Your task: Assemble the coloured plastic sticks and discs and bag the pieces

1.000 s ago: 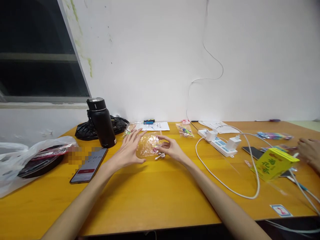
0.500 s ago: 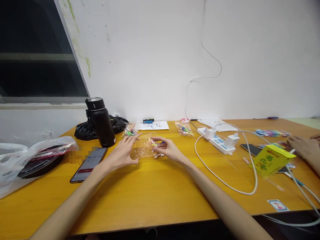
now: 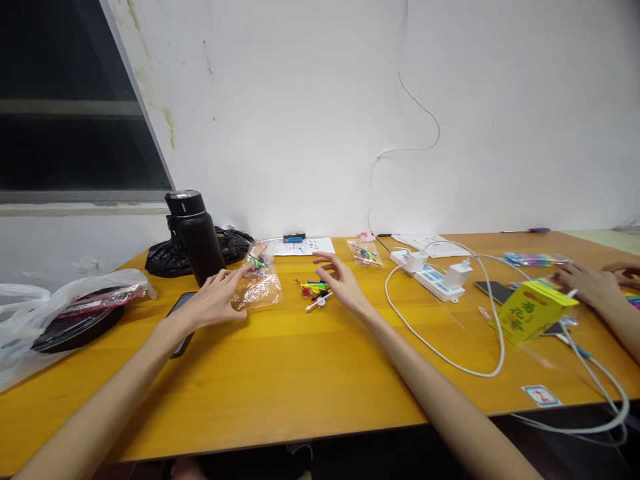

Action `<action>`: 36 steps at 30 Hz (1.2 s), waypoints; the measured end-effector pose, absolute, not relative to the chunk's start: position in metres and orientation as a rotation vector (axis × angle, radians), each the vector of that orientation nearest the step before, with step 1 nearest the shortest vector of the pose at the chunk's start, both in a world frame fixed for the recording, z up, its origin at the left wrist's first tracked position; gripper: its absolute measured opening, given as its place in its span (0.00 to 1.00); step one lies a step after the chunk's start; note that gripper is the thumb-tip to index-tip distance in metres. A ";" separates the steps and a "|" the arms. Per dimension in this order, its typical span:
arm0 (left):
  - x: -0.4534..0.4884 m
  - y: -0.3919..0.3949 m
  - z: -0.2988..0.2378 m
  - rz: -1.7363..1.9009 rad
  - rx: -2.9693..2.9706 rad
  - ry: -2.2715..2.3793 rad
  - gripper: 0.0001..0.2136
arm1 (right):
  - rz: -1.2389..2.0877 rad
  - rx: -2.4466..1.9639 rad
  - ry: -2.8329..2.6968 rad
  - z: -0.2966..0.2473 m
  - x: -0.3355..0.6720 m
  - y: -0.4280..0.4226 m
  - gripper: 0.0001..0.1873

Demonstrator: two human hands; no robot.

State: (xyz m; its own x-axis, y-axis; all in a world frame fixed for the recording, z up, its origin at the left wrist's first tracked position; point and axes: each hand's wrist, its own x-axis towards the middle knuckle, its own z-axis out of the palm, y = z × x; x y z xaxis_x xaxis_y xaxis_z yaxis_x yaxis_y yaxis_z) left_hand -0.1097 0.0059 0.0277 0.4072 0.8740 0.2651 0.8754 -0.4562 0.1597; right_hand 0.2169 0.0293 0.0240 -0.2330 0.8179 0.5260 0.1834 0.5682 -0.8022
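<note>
A small pile of colourful plastic parts, yellow, red and black, lies on the wooden table with a white arrow-shaped piece at its near side. Just right of the pile hovers my right hand, fingers apart and holding nothing. My left hand is spread at the left edge of a crumpled clear plastic bag; I cannot tell whether it touches the bag. Behind that bag sits another clear bag with green and blue parts. Partly under my left wrist lies a phone.
A black bottle stands at the left before a black plastic bag. A similar parts bag lies further back. To the right are a power strip, a looped white cable, a yellow box and another person's hand.
The clear bag has moved left, away from my right hand, with my left hand following. Small plastic parts now lie uncovered on the table, and my right hand has opened above them.
</note>
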 end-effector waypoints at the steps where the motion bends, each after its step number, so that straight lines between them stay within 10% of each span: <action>1: -0.113 0.007 0.026 -0.455 -2.632 -1.658 0.47 | 0.722 -0.824 -1.733 0.029 0.217 0.025 0.19; 19: -0.135 0.016 0.013 -0.518 -2.748 -1.507 0.37 | -0.032 -1.661 -1.591 -0.045 0.323 -0.166 0.13; 36: -0.131 -0.006 0.028 -0.599 -2.894 -1.254 0.34 | 0.383 -1.868 -1.390 -0.032 0.340 -0.143 0.24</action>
